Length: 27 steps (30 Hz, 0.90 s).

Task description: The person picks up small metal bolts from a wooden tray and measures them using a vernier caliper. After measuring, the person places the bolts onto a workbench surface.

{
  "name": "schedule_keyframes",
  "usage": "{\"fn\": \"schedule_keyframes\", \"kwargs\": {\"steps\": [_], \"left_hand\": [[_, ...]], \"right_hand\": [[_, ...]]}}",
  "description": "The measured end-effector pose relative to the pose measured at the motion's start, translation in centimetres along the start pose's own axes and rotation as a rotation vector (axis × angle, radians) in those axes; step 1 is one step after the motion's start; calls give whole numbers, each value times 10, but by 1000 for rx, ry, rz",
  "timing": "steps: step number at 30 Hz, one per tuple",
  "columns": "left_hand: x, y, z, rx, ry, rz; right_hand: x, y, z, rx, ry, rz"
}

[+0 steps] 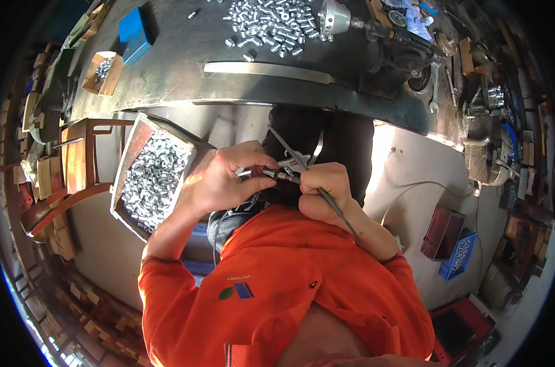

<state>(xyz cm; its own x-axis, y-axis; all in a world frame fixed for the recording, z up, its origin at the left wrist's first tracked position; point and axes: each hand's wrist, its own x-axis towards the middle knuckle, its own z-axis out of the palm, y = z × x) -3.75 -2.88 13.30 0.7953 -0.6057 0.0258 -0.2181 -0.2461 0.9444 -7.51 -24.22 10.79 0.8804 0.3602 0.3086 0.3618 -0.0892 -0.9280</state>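
My left hand [228,174] is closed, with thumb and fingertips pinching a small shiny metal fitting [269,174] above my lap. My right hand [326,188] is in a fist around a long, slim grey file [337,208], which slants from upper left to lower right. A short dark round piece [291,178] pokes out of the right fist toward the fitting; I cannot make out its kind or whether it touches. Left of my left forearm, a tilted box [195,160] holds a heap of small metal fittings [155,177].
On the metal bench [167,85] ahead lie a pile of metal fittings [271,24], a flat metal strip [268,71], a blue box [134,37] and a wooden box [103,73]. A chuck [335,19] and wrench [435,92] are at right. A blue bin [458,254] stands on the floor.
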Motion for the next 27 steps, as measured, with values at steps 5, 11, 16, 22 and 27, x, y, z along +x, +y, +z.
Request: {"fn": "schedule_keyframes", "kwargs": {"steps": [5,11,16,22,27], "left_hand": [[6,11,9,183,32,74],[17,2,10,-61,-9,53],[14,-14,18,-634,-76,-316],[19,-5,21,-562,-76,-379],[19,-9,30,-552,-31,-343]], "right_hand": [[0,-1,0,-88,-19,-18],[-2,8,-7,-76,-8,-32],[0,10,-8,-196,52,-166],[0,12,-4,-306,137,-248],[-4,22,0,-169,138,-74]]}}
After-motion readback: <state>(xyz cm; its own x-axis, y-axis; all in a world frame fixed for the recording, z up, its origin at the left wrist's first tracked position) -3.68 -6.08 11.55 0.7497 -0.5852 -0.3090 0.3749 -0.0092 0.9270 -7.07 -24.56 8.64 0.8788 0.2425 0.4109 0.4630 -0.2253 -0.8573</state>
